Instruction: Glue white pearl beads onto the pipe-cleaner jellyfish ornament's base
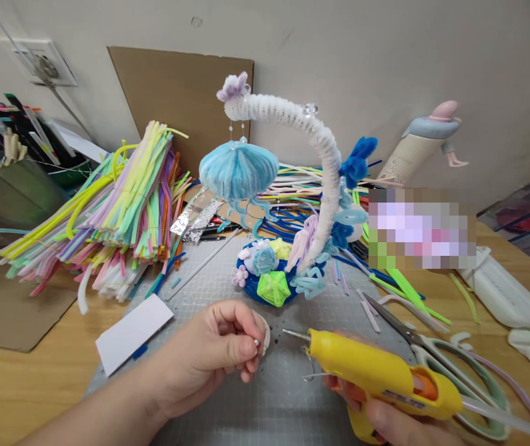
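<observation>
My left hand [228, 347] pinches a tiny shiny bead [256, 342] between thumb and forefinger, low over the grey cutting mat [209, 396]. A pale round piece [265, 334] shows partly behind its fingertips. My right hand [386, 415] is wrapped round a yellow glue gun [362, 365], whose metal nozzle points left toward the bead without touching it. Beyond both hands stands a pipe-cleaner ornament: a white fuzzy arch [330, 167], a light-blue jellyfish [238, 170] hanging from it, and a dark-blue base bearing a green star-like piece [273, 288].
Bundled coloured pipe cleaners [130, 198] lie at the left, near a white card [134, 333]. Scissors [460, 378] rest to the right of the glue gun. Cardboard [176, 99] leans on the wall; a capped bottle [418, 145] stands at the back right.
</observation>
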`<state>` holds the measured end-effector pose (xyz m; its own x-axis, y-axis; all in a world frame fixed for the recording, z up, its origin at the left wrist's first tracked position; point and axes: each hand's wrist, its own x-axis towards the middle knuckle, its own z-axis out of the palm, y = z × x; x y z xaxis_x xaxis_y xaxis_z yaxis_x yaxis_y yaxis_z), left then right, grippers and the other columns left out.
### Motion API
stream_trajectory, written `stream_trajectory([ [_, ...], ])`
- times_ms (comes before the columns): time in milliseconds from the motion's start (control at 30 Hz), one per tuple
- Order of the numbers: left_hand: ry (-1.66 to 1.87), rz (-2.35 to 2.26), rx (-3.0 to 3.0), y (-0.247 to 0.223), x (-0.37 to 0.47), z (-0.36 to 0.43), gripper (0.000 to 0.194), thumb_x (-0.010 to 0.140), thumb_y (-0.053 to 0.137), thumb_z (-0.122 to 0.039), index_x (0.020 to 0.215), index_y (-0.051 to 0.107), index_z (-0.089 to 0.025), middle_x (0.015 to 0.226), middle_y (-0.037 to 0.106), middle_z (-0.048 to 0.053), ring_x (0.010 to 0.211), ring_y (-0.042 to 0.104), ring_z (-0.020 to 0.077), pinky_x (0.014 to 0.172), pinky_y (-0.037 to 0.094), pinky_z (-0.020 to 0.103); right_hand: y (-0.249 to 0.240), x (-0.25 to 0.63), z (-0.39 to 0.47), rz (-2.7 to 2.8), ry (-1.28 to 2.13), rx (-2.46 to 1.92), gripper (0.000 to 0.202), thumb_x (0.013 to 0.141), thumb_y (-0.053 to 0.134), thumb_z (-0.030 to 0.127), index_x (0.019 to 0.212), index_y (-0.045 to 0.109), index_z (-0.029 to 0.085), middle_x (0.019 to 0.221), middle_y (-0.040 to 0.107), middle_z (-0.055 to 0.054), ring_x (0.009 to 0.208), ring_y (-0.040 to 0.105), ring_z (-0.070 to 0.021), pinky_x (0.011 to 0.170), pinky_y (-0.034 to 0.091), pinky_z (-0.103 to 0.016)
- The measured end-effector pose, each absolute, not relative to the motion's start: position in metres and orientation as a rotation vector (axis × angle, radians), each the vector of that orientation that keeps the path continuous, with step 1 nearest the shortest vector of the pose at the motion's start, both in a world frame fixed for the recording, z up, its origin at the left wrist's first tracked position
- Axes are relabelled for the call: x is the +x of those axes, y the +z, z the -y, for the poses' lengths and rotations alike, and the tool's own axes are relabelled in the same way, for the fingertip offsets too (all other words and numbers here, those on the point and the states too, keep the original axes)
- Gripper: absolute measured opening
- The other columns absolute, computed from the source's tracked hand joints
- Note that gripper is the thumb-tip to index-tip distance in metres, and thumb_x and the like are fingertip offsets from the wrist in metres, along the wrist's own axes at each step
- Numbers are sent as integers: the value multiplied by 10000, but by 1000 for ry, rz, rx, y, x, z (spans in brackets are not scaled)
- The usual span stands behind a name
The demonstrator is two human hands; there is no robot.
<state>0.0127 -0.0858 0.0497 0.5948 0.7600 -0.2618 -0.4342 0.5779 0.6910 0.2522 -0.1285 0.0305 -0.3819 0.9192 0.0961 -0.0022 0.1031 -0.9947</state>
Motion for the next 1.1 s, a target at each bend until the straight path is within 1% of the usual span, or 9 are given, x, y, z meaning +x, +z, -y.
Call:
stream_trajectory([
  [133, 783, -605, 625, 51, 18, 88, 136, 639, 802, -209, 666, 675, -167, 673, 576, -23, 527, 523, 50, 479, 389, 157, 36, 247, 129, 1521, 1380, -899, 227, 807, 575, 544, 874, 644, 338, 800, 624, 0, 696, 585, -197, 617, 471, -305],
  [267, 801, -635, 614, 52, 21, 91, 157, 610, 821, -212, 637, 676, -156, 694, 574, -26, 506, 502, 28, 470, 374, 146, 36, 246, 128, 1592, 1354, -879, 215, 794, 591, 543, 864, 654, 349, 782, 631, 3, 709, 595, -212, 640, 473, -313],
  [400, 766, -678, 576, 53, 22, 93, 143, 631, 804, -184, 672, 671, -151, 692, 599, -17, 525, 557, 47, 473, 409, 140, 37, 248, 126, 1633, 1358, -836, 196, 775, 616, 537, 859, 652, 363, 769, 638, 13, 705, 599, -203, 631, 474, -286],
  [533, 727, -659, 540, 54, 22, 93, 112, 674, 766, -150, 718, 662, -147, 682, 642, 8, 558, 610, 79, 507, 459, 154, 37, 246, 128, 1547, 1350, -867, 254, 754, 612, 571, 852, 634, 337, 777, 631, 9, 648, 584, -184, 574, 460, -263],
  [700, 739, -643, 533, 57, 23, 92, 122, 670, 758, -124, 716, 646, -139, 660, 654, 9, 542, 617, 83, 515, 476, 164, 34, 242, 129, 1491, 1314, -903, 259, 729, 618, 584, 792, 616, 333, 731, 619, 8, 647, 580, -205, 572, 463, -288],
  [900, 701, -619, 537, 55, 22, 92, 114, 675, 768, -164, 721, 666, -139, 666, 678, 24, 521, 615, 85, 489, 459, 163, 33, 240, 133, 1426, 1370, -922, 283, 703, 643, 590, 770, 609, 317, 728, 609, 5, 678, 578, -202, 602, 475, -285],
  [1033, 708, -555, 539, 51, 21, 93, 112, 696, 763, -208, 739, 678, -147, 673, 683, 29, 524, 616, 89, 483, 455, 166, 34, 240, 134, 1431, 1362, -885, 251, 718, 635, 574, 822, 625, 346, 749, 608, 14, 663, 568, -189, 591, 459, -276],
  [1100, 724, -543, 538, 51, 21, 93, 107, 698, 763, -206, 735, 682, -147, 669, 670, 19, 527, 608, 81, 492, 459, 166, 36, 243, 131, 1498, 1340, -870, 221, 760, 600, 559, 848, 626, 358, 757, 613, 14, 679, 577, -198, 608, 460, -286],
])
